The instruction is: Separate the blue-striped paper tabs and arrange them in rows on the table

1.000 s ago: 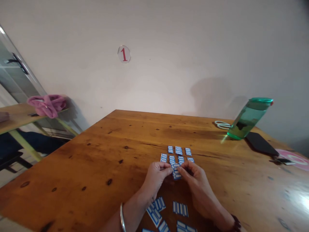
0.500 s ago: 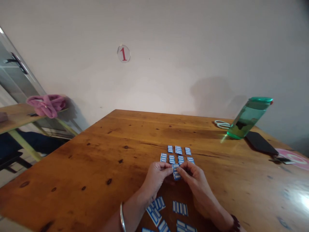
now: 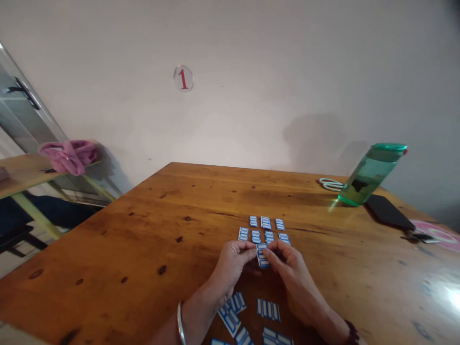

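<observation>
Your left hand [image 3: 232, 261] and right hand [image 3: 290, 262] meet over the worktop [image 3: 108, 249], both with thumb and fingers pinched on one small blue-and-white piece [image 3: 262, 257] held between them. You wear a silver bangle [image 3: 180, 325] on the left wrist and a dark beaded bracelet [image 3: 352, 331] on the right. Just beyond your fingertips lie similar pieces in two rows: a far row [image 3: 265, 223] of three and a near row [image 3: 256, 236] of four, partly hidden by your hands. Closer to you, between your forearms, are loose pieces [image 3: 230, 320], some overlapping, with a striped piece [image 3: 268, 310] apart to their right. Well off to your right stand a green bottle [image 3: 372, 175], a white cable [image 3: 331, 185] beside it, a flat black object [image 3: 390, 212] and a pink disc [image 3: 443, 235]. On the wall ahead is a round sign [image 3: 183, 78] marked 1; far left, a pink cloth [image 3: 72, 155] rests on another table [image 3: 21, 167].
</observation>
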{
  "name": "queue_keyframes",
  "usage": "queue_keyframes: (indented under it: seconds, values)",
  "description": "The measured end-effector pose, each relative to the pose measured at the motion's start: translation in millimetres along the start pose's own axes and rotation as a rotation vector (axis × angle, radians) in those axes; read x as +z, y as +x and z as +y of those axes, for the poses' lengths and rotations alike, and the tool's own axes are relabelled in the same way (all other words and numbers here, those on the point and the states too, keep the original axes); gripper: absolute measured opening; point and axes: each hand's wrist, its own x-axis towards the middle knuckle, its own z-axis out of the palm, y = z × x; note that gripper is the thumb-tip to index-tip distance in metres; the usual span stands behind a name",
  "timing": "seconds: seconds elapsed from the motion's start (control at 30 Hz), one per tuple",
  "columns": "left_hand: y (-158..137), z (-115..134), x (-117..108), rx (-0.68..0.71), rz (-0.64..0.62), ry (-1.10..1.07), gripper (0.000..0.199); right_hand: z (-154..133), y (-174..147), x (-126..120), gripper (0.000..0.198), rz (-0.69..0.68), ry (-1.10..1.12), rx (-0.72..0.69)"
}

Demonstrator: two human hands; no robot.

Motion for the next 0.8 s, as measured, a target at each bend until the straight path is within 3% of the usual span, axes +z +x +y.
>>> queue_keyframes:
  seconds: [0.37, 0.63, 0.7, 0.8]
  values:
    - [0.7, -1.1, -0.1, -0.007, -0.001, -0.044, 0.033, -2.1, -1.0, 1.2, 0.026, 0.022, -0.065, -0.026]
    - [-1.6, -5.2, 4.5, 0.033, 0.032, -0.049, 0.025, -6.0, -5.8, 6.5, 0.022, 0.137, -0.294, -0.114]
    - [-1.1, -5.1, 3.4, 0.051, 0.050, -0.044, 0.021, -10.2, -6.9, 6.4, 0.021, 0.098, -0.282, -0.109]
    - [-0.4, 0.3, -2.5, 0.092, 0.087, -0.049, 0.016, -19.7, -8.6, -0.5, 0.017, -0.069, -0.339, -0.100]
